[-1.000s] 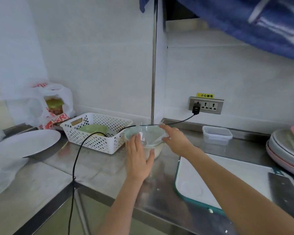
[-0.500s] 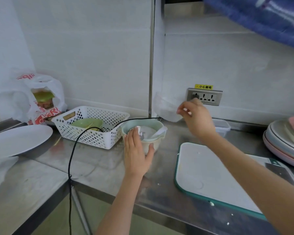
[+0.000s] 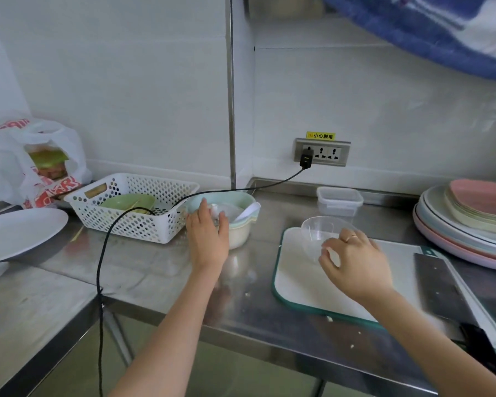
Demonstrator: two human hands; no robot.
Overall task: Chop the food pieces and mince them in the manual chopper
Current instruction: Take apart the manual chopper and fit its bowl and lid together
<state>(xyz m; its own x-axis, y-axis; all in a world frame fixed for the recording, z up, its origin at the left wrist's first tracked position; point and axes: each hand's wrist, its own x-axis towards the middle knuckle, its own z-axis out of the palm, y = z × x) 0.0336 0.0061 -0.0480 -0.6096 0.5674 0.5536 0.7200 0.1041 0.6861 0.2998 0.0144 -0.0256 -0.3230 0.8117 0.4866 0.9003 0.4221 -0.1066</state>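
Observation:
A clear plastic bowl (image 3: 318,233) stands on the far left part of the white cutting board (image 3: 304,279). My right hand (image 3: 352,262) holds the bowl by its near rim. My left hand (image 3: 208,239) rests against the near side of a stack of pale green and cream bowls (image 3: 241,222), which has white parts inside. A cleaver (image 3: 438,285) lies on the board's right side, handle toward me. No food pieces show on the board.
A white perforated basket (image 3: 132,207) with a green dish sits left of the stacked bowls. A black cable (image 3: 103,253) runs from the wall socket (image 3: 322,151) across it. A clear lidded box (image 3: 340,200), stacked plates (image 3: 467,224), a white plate (image 3: 17,233) and a plastic bag (image 3: 38,164) stand around.
My right hand lifted the clear bowl off the stacked bowls, carried it up and right, then set it down on the cutting board. My left hand stayed at the stack.

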